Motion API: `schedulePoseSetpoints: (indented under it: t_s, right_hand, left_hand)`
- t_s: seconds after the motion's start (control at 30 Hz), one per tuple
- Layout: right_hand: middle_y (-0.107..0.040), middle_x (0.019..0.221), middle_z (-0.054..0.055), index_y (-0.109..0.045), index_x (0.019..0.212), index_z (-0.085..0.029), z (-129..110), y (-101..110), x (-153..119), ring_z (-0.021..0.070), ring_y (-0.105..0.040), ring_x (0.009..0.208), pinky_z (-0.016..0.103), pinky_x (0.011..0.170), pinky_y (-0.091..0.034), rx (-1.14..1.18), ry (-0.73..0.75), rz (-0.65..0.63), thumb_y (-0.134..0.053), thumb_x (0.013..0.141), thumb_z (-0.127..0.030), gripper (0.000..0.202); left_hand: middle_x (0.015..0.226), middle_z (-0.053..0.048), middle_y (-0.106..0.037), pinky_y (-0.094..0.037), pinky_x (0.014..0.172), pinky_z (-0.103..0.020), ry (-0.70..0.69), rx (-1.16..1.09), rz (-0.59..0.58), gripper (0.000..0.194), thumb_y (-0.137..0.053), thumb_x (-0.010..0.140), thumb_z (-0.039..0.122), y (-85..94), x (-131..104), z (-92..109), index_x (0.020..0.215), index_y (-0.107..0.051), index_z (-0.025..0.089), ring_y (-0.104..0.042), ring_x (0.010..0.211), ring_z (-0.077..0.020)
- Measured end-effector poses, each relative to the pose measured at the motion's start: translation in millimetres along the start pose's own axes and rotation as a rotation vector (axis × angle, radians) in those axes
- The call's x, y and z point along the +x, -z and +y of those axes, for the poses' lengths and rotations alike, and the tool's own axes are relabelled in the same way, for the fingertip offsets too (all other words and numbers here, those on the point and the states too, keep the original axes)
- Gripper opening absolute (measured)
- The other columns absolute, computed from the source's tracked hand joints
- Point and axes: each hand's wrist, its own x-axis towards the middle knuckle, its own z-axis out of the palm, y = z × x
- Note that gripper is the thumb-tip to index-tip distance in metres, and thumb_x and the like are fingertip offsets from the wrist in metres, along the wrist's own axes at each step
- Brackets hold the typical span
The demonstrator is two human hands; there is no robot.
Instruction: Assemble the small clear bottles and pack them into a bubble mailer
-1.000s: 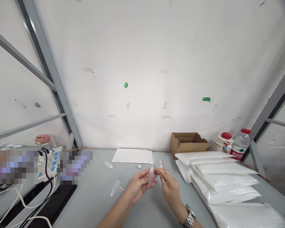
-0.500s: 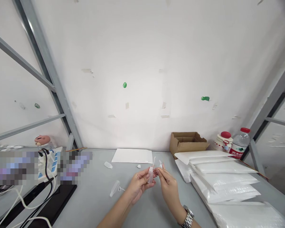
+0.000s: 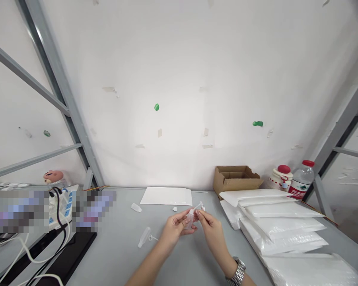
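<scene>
My left hand (image 3: pixel 174 229) pinches a small clear plastic vial (image 3: pixel 190 218) between thumb and fingertips, and my right hand (image 3: pixel 211 229) closes its fingertips on the thin white-tipped stem (image 3: pixel 198 206) that slants out of the vial's mouth, so both hands are shut on the same little assembly, just above the grey table (image 3: pixel 122 254). As I judge it, the stem is entered but not yet seated. Left of my hands another clear vial (image 3: pixel 144 236) lies unassembled, with loose caps (image 3: pixel 136 207) beyond it.
</scene>
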Motion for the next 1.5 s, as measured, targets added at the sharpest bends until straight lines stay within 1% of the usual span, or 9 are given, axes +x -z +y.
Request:
schedulePoseSetpoints:
  t_s: [0.07, 0.2, 0.4, 0.53, 0.73, 0.87, 1.0, 1.13, 1.5]
  right_hand:
    - [-0.073, 0.077, 0.004, -0.072, 0.08, -0.023, 1, 0, 1, 0.021, -0.067, 0.071, 0.036, 0.075, -0.054, -0.022, 0.038, -0.02, -0.047, 0.084, -0.042, 0.032]
    - [-0.072, 0.091, 0.005, -0.071, 0.089, -0.024, 8, -2, -1, 0.0223, -0.066, 0.082, 0.046, 0.093, -0.044, -0.138, 0.151, -0.033, -0.047, 0.085, -0.041, 0.029]
    - [-0.071, 0.087, 0.002, -0.067, 0.092, -0.027, 17, -1, -5, 0.0195, -0.065, 0.08, 0.048, 0.094, -0.042, -0.306, 0.32, -0.063, -0.043, 0.089, -0.032, 0.025]
    - [-0.07, 0.087, 0.0, -0.065, 0.091, -0.028, 15, 0, -8, 0.0173, -0.064, 0.077, 0.05, 0.097, -0.034, -0.434, 0.46, -0.045, -0.046, 0.088, -0.023, 0.02]
    - [-0.07, 0.081, -0.001, -0.062, 0.091, -0.027, 8, 0, -11, 0.0155, -0.063, 0.068, 0.052, 0.1, -0.028, -0.495, 0.511, 0.034, -0.049, 0.085, -0.019, 0.016]
    - [-0.069, 0.08, -0.001, -0.061, 0.09, -0.028, 8, -3, -11, 0.0162, -0.063, 0.069, 0.053, 0.101, -0.027, -0.432, 0.463, 0.04, -0.049, 0.085, -0.021, 0.015]
    - [-0.067, 0.074, -0.001, -0.06, 0.085, -0.025, 9, -6, -10, 0.0177, -0.062, 0.069, 0.053, 0.1, -0.03, -0.274, 0.287, 0.048, -0.052, 0.084, -0.028, 0.009]
    - [-0.066, 0.072, 0.001, -0.059, 0.079, -0.022, 10, -8, -9, 0.02, -0.062, 0.074, 0.052, 0.1, -0.031, -0.163, 0.126, 0.048, -0.056, 0.08, -0.034, 0.012]
    - [-0.065, 0.077, 0.001, -0.06, 0.082, -0.022, 7, -11, -12, 0.019, -0.061, 0.071, 0.05, 0.098, -0.034, -0.098, 0.125, 0.097, -0.057, 0.079, -0.037, 0.015]
  left_hand:
    - [0.089, -0.01, -0.069, -0.052, 0.073, -0.036, -0.015, 0.01, 0.062, 0.059, -0.078, 0.055, 0.041, -1.5, 1, 2, 0.106, -0.064, 0.015, -0.064, 0.071, -0.0181]
    - [0.081, -0.008, -0.066, -0.054, 0.072, -0.036, -0.056, 0.036, 0.12, 0.062, -0.079, 0.048, 0.045, -2.8, 2, 0, 0.101, -0.067, 0.014, -0.063, 0.072, -0.0187]
    - [0.083, -0.004, -0.057, -0.056, 0.068, -0.035, -0.225, 0.186, 0.186, 0.044, -0.076, 0.056, 0.036, -3.5, 2, -11, 0.096, -0.07, 0.019, -0.054, 0.074, -0.0153]
    - [0.083, -0.004, -0.054, -0.056, 0.068, -0.035, -0.23, 0.203, 0.18, 0.041, -0.075, 0.057, 0.03, -3.6, 2, -12, 0.096, -0.07, 0.018, -0.051, 0.073, -0.0148]
    - [0.077, -0.002, -0.052, -0.055, 0.065, -0.032, -0.23, 0.203, 0.208, 0.037, -0.075, 0.057, 0.026, -5.2, 1, -12, 0.092, -0.07, 0.018, -0.049, 0.072, -0.0142]
    - [0.082, -0.005, -0.058, -0.054, 0.063, -0.03, -0.256, 0.208, 0.234, 0.035, -0.076, 0.056, 0.027, -4.6, 3, -16, 0.088, -0.068, 0.016, -0.053, 0.075, -0.0161]
    - [0.074, -0.005, -0.062, -0.052, 0.063, -0.029, -0.212, 0.207, 0.214, 0.037, -0.076, 0.056, 0.027, -5.4, 3, -15, 0.088, -0.063, 0.014, -0.057, 0.074, -0.0179]
    - [0.07, -0.002, -0.06, -0.052, 0.063, -0.029, -0.198, 0.224, 0.222, 0.036, -0.076, 0.054, 0.026, -6.9, 3, -13, 0.085, -0.061, 0.015, -0.057, 0.07, -0.0167]
    - [0.07, -0.002, -0.058, -0.05, 0.066, -0.029, -0.2, 0.261, 0.227, 0.035, -0.074, 0.057, 0.028, -9.8, -2, -8, 0.086, -0.061, 0.015, -0.057, 0.071, -0.0166]
